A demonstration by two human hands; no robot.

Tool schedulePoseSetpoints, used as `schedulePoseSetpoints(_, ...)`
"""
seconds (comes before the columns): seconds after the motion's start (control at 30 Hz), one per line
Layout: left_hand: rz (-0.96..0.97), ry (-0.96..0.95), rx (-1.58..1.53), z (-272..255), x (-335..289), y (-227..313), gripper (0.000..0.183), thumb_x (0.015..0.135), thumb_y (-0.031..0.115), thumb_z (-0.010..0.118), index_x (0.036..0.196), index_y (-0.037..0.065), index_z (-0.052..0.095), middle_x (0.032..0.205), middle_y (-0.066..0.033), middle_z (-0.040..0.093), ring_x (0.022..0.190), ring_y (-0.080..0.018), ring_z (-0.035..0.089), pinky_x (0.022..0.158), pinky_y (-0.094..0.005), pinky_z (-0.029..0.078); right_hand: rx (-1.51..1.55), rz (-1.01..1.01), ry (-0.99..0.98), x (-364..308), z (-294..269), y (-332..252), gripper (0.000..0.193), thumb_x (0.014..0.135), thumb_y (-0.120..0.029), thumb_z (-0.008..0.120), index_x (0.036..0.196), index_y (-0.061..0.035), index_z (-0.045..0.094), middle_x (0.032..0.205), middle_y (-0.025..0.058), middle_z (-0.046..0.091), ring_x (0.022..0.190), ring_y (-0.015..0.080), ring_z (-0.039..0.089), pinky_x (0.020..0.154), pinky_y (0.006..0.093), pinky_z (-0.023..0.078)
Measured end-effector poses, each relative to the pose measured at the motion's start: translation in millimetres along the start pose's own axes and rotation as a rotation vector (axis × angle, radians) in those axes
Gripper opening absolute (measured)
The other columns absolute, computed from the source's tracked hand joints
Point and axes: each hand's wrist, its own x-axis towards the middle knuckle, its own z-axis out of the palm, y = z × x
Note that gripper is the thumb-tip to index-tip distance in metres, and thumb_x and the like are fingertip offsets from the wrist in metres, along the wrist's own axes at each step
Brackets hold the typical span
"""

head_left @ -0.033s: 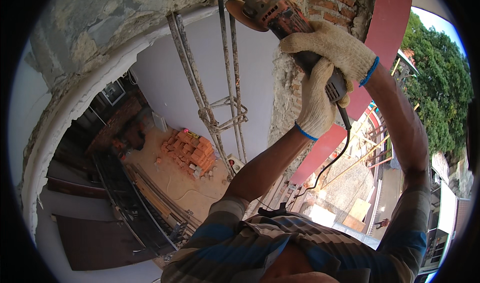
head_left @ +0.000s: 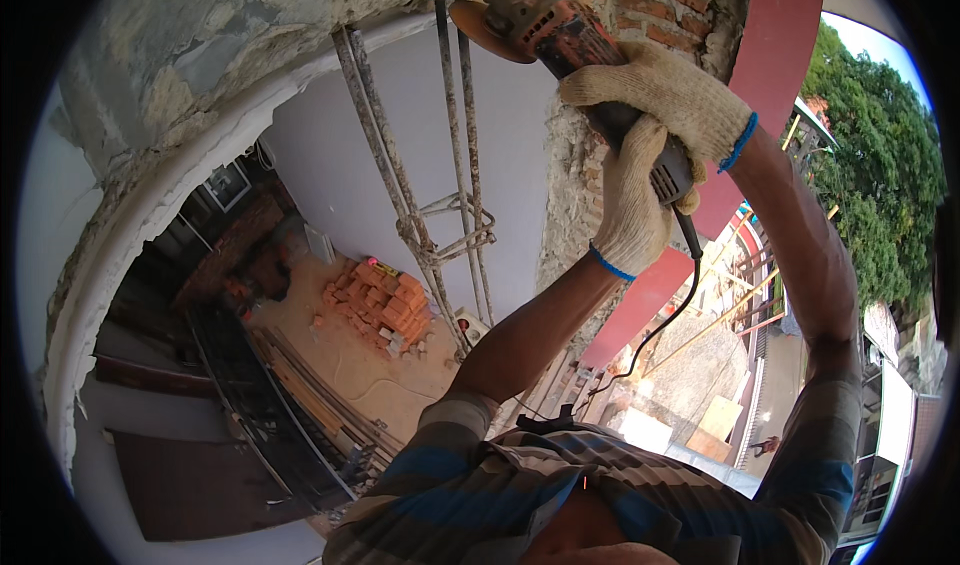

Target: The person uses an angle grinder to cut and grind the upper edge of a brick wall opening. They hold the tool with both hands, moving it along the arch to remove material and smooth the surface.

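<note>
Both my hands, in cream knitted gloves with blue cuffs, hold an angle grinder [head_left: 580, 40] overhead. My left hand [head_left: 635, 200] is closed round the rear of its body. Above it, my right hand [head_left: 670, 90] wraps over the middle. The grinder's brown disc [head_left: 485, 30] is close to the upper ends of the steel bars [head_left: 380, 135]; whether it touches bar or concrete I cannot tell. Those bars hang down from the rough concrete beam [head_left: 250, 25], joined lower by a tie loop [head_left: 455, 227]. A black cord [head_left: 690, 295] runs down from the grinder.
Exposed brickwork [head_left: 665, 10] and a red-painted wall edge [head_left: 780, 45] stand at the right. Far below lie a pile of orange bricks [head_left: 380, 305], long boards [head_left: 300, 385] and a dark panel [head_left: 195, 485]. Outside on the right are poles [head_left: 715, 285] and a tree [head_left: 880, 145].
A small orange spark now shows in front of my shirt. My hands and the grinder hold practically the same position.
</note>
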Motion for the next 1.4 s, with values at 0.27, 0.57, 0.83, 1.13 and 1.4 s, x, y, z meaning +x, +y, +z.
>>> schedulePoseSetpoints(0.27,-0.001,-0.006,0.0,-0.3,4.1,1.6,0.041,0.107,0.054,0.055,0.112,0.014,0.061,0.086,-0.0048,0.068,0.067,-0.0154,0.062,0.053,-0.0301,0.043,-0.002,-0.06,0.045,0.0,1.0,6.1,0.053,0.081,-0.021,0.079,0.132,-0.0268,0.066,0.112,0.0171,0.062,0.095,0.0367,0.067,0.083,0.0439,0.057)
schedulePoseSetpoints(0.57,0.004,-0.033,-0.005,-1.4,4.1,1.6,0.038,0.106,0.053,0.057,0.114,0.017,0.061,0.091,-0.0036,0.068,0.071,-0.0157,0.064,0.053,-0.0308,0.043,0.059,0.122,-0.028,-0.4,-0.8,-3.9,0.043,0.091,-0.014,0.074,0.131,-0.0307,0.069,0.114,0.0155,0.062,0.1,0.0328,0.07,0.085,0.04,0.059)
schedulePoseSetpoints(0.83,0.022,-0.02,0.019,0.8,1.9,3.2,0.036,0.106,0.051,0.058,0.117,0.018,0.06,0.092,-0.0029,0.068,0.072,-0.0147,0.064,0.053,-0.0309,0.044,0.111,0.192,-0.025,-0.6,-2.0,-7.3,0.026,0.101,-0.032,0.066,0.126,-0.0364,0.074,0.12,0.01,0.071,0.105,0.0271,0.073,0.091,0.0391,0.06)
schedulePoseSetpoints(1.13,0.02,-0.007,0.019,0.8,3.1,2.4,0.035,0.106,0.051,0.057,0.117,0.018,0.06,0.092,-0.0036,0.067,0.071,-0.0145,0.063,0.052,-0.0307,0.044,0.163,0.137,0.019,0.3,3.7,-0.7,0.039,0.093,-0.012,0.072,0.128,-0.0274,0.07,0.109,0.0128,0.064,0.093,0.0303,0.07,0.081,0.0388,0.058)
schedulePoseSetpoints(1.4,0.017,-0.013,0.023,-0.4,4.9,2.0,0.036,0.106,0.052,0.058,0.116,0.018,0.059,0.091,-0.0038,0.067,0.07,-0.0144,0.063,0.052,-0.0307,0.043,0.035,0.105,0.016,-1.2,2.6,-2.8,0.039,0.093,-0.013,0.073,0.129,-0.0271,0.07,0.111,0.0127,0.064,0.096,0.0298,0.07,0.083,0.0394,0.059)
